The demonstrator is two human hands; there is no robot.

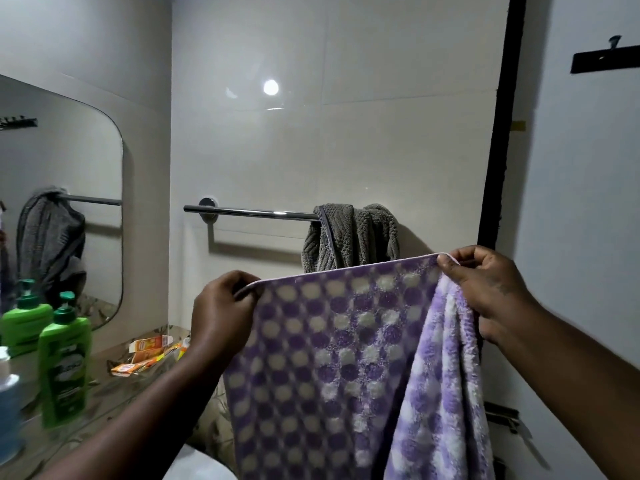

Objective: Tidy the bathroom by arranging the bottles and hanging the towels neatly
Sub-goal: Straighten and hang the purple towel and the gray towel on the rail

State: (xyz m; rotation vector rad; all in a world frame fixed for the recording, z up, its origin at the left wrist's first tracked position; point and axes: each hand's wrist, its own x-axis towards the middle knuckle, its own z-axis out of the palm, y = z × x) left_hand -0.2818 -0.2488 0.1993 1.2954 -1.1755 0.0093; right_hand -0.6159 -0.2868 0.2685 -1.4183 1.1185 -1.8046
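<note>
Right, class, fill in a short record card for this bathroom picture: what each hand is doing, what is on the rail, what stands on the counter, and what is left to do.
left hand: left hand pinches the top left corner of the purple dotted towel
right hand: right hand grips the top right corner, extra cloth bunched below it
towel state: held spread in front of the rail, not yet on it
rail: towel rail bare on the left; grey towel bunched at its right end
counter: green bottle, blue bottle, orange cartons
left to do: hang the purple towel
</note>
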